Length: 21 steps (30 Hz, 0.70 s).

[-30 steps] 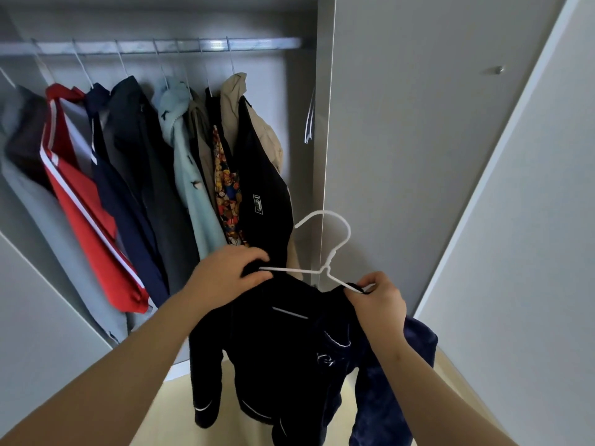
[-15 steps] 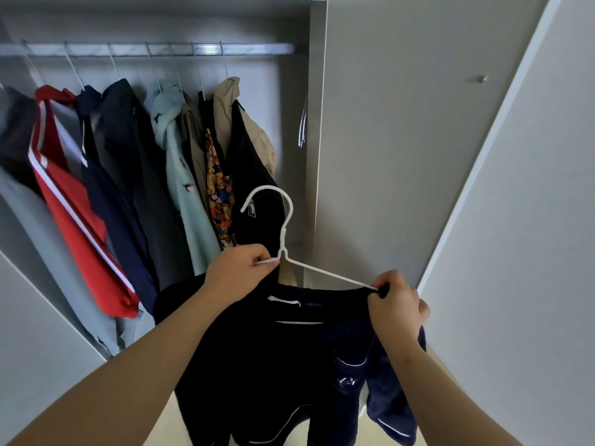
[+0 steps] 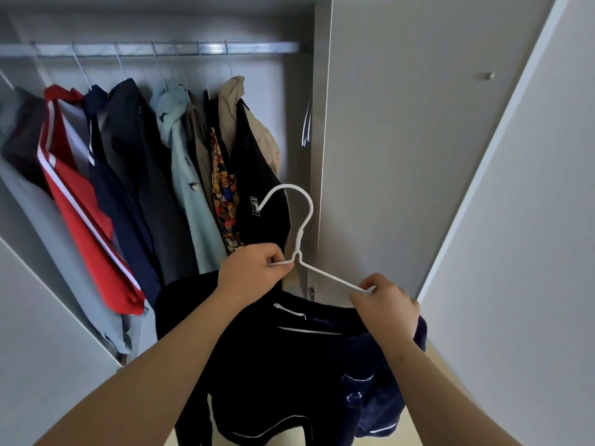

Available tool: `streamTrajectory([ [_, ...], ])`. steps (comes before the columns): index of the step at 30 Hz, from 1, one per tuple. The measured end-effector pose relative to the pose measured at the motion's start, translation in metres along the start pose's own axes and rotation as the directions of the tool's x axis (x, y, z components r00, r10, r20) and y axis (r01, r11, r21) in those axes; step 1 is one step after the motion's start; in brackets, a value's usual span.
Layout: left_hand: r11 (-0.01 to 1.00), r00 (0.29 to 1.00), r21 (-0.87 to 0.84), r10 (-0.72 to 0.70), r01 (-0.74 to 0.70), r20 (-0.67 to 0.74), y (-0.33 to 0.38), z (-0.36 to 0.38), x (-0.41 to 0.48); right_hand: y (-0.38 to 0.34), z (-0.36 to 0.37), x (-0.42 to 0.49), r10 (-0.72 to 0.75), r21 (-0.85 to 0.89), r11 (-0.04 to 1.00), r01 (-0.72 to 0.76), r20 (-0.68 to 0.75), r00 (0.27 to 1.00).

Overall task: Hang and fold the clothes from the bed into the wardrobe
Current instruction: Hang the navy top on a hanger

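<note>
A dark navy garment with white piping [image 3: 283, 358] hangs from a white wire hanger [image 3: 302, 239] in front of the open wardrobe. My left hand [image 3: 251, 272] pinches the hanger's left arm just beside the neck. My right hand [image 3: 386, 304] pinches the hanger's right end, with the garment's shoulder below it. The hook stands upright, curving to the left, well below the metal rail [image 3: 161, 48].
Several garments hang on the rail: a red jacket [image 3: 80, 214], a dark coat [image 3: 141, 175], a pale blue one [image 3: 186, 175], a black one [image 3: 257, 188]. The rail's right end is bare. A grey wardrobe door [image 3: 402, 140] stands right, an open door panel [image 3: 531, 220] beyond.
The hanger turned upright and rose, its hook now pointing up. My hands spread the garment's shoulders apart along the hanger arms, and the view tilted slightly downward.
</note>
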State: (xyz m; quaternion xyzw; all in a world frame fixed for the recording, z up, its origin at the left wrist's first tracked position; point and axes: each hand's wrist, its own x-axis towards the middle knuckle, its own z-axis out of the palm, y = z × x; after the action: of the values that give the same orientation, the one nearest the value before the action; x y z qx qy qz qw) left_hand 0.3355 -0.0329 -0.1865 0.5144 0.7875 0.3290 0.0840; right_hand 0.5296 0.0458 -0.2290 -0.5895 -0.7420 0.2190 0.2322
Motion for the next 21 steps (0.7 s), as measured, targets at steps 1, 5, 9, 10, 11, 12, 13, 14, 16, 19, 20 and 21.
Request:
streamTrajectory([
  [1,1.000,1.000,0.003,0.003,-0.003,-0.007,0.001,0.000,-0.001,-0.001,0.003,-0.001,-0.001,-0.006,1.000,0.001,-0.009,1.000],
  [5,0.999,0.999,0.026,0.028,-0.029,0.030,0.002,0.004,-0.003,-0.003,0.016,-0.011,-0.064,-0.049,0.997,0.062,-0.026,0.998],
  [9,0.995,0.993,0.072,0.059,-0.066,0.100,0.000,0.002,-0.003,0.001,0.009,-0.006,-0.016,0.011,1.000,0.016,-0.021,1.000],
  [10,0.991,0.991,0.099,0.076,-0.086,0.108,-0.003,-0.002,-0.002,0.003,0.006,-0.004,-0.002,0.033,0.999,0.003,-0.034,0.999],
  [11,0.986,0.989,0.130,0.091,-0.105,0.114,-0.006,-0.006,0.000,0.004,0.003,-0.002,0.017,0.064,0.998,-0.014,-0.043,0.999],
  [12,0.981,0.988,0.152,0.100,-0.117,0.117,-0.009,-0.010,0.001,0.005,0.000,-0.001,0.036,0.099,0.995,-0.031,-0.047,0.998],
  [13,0.977,0.987,0.171,0.105,-0.125,0.119,-0.012,-0.013,0.002,0.006,-0.001,0.000,0.050,0.132,0.990,-0.044,-0.045,0.998],
  [14,0.973,0.986,0.189,0.112,-0.134,0.124,-0.013,-0.014,0.003,0.006,-0.001,0.000,0.060,0.155,0.986,-0.053,-0.042,0.997],
  [16,0.970,0.984,0.201,0.111,-0.138,0.139,-0.014,-0.011,0.004,0.007,0.000,0.000,0.078,0.183,0.981,-0.069,-0.046,0.996],
  [19,0.989,0.992,0.133,0.055,-0.069,0.111,-0.012,-0.002,0.002,0.006,-0.001,-0.003,0.003,0.104,0.995,0.007,-0.094,0.996],
  [20,0.994,0.994,0.098,0.029,-0.039,0.102,-0.011,0.001,0.001,0.003,-0.002,-0.002,-0.055,0.045,0.997,0.058,-0.078,0.995],
  [21,0.997,0.994,0.071,0.011,-0.018,0.106,-0.010,0.005,0.001,-0.003,-0.002,-0.001,-0.113,0.001,0.994,0.113,-0.033,0.993],
])
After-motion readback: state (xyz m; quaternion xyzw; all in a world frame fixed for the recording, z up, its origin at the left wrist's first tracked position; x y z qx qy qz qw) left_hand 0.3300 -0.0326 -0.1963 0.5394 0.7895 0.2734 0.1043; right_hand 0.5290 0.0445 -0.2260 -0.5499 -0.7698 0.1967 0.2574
